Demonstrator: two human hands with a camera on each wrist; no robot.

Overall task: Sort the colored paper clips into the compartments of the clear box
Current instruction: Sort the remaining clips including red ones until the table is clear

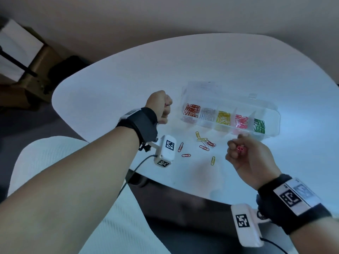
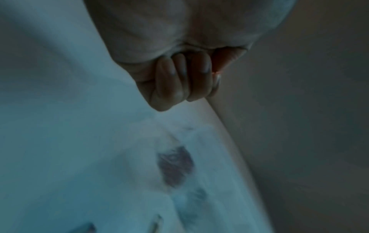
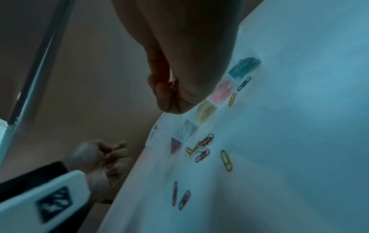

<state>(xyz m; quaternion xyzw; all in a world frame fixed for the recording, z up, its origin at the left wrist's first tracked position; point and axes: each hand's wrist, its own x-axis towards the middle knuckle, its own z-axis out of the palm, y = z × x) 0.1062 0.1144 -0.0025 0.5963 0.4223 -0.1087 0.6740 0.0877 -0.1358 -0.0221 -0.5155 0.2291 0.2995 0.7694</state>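
Observation:
The clear box (image 1: 275, 123) lies open on the white table, its compartments holding orange (image 1: 191, 110), silver (image 1: 208, 114), yellow (image 1: 223, 117), pink (image 1: 241, 121) and green clips (image 1: 259, 126). My left hand (image 1: 166, 109) hovers left of the box, curled into a fist that pinches a red clip (image 1: 167, 105). My right hand (image 1: 236, 149) is raised in front of the pink and green compartments, fingers curled round pink clips (image 1: 241, 149). Loose clips lie between the hands: a mixed cluster (image 1: 205, 143), two red ones (image 1: 180, 147) and a yellow one (image 1: 213, 160). The left wrist view shows curled fingers (image 2: 183, 78) over the blurred box.
The table's front edge (image 1: 183, 187) runs just below the loose clips. A green clip (image 3: 244, 83) and a yellow clip (image 3: 232, 99) lie by the box front in the right wrist view. Cardboard boxes (image 1: 27, 61) stand on the floor at far left.

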